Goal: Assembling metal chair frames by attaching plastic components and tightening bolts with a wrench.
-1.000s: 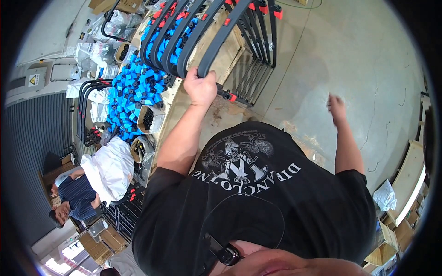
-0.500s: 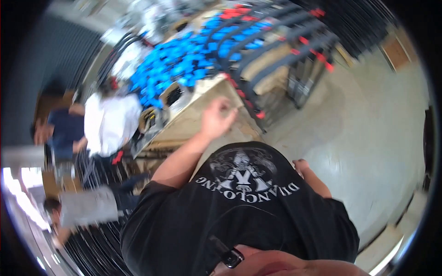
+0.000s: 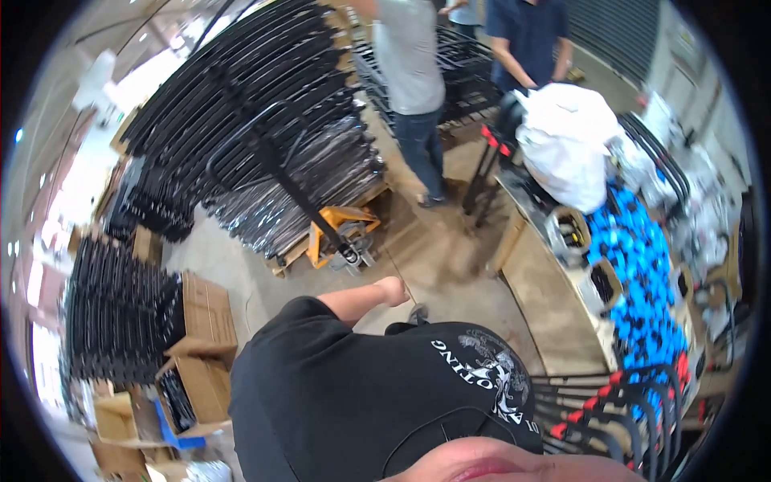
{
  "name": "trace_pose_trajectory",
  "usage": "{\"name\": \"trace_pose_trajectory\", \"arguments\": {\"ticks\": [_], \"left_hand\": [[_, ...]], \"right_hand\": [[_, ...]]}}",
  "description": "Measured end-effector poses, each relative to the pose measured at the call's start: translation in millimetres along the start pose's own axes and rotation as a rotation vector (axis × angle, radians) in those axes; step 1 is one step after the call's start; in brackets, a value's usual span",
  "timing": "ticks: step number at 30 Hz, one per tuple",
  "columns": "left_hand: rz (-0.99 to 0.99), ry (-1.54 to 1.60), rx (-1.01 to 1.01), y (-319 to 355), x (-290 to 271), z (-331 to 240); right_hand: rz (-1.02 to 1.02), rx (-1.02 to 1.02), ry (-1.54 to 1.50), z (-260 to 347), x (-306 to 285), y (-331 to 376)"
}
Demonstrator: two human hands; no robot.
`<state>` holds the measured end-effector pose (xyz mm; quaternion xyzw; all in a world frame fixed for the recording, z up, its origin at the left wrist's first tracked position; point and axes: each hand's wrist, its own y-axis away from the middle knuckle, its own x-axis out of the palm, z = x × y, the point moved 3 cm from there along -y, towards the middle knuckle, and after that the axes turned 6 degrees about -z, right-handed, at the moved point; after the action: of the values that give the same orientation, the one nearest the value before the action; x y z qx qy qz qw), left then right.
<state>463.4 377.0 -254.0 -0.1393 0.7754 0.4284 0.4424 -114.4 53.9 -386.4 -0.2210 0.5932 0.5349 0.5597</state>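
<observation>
Stack of long black frames: largest item, rising in layers at upper left.
Tabletop: located to the right of the person; its beige side panel faces the floor.
Pallet truck: the thing nearest the left hand; orange body on the floor ahead of the person, beside the stack, with its dark handle inclined toward upper left.
Co-worker in a grey shirt: standing beyond the pallet truck.
Bent black tubes: set in a row at lower right, fitted with red pieces.
Pile of blue parts: spread along the tabletop.
White sack: at the far end of the pile.
Left hand: bare, over the floor, near the pallet truck but apart from it; whether its grip is apart or together cannot be told.
Right hand: out of view; grip state cannot be told.
</observation>
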Motion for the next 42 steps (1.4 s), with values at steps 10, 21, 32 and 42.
{"name": "trace_pose_trajectory", "arguments": {"ticks": [10, 21, 32, 42], "left_hand": [[-0.761, 0.462, -0.151, 78, -207, 187], [-1.717, 0.006, -0.137, 190, -436, 332], [-1.853, -0.363, -0.243, 191, -622, 419], [-1.676, -0.522, -0.752, 200, -835, 521]], "right_hand": [[-0.017, -0.24, 0.276, 106, -73, -267], [0.064, 0.161, -0.722, 416, -269, -461], [0.123, -0.594, -0.611, 605, -364, -652], [-0.067, -1.077, -0.941, 789, -637, -759]]}}
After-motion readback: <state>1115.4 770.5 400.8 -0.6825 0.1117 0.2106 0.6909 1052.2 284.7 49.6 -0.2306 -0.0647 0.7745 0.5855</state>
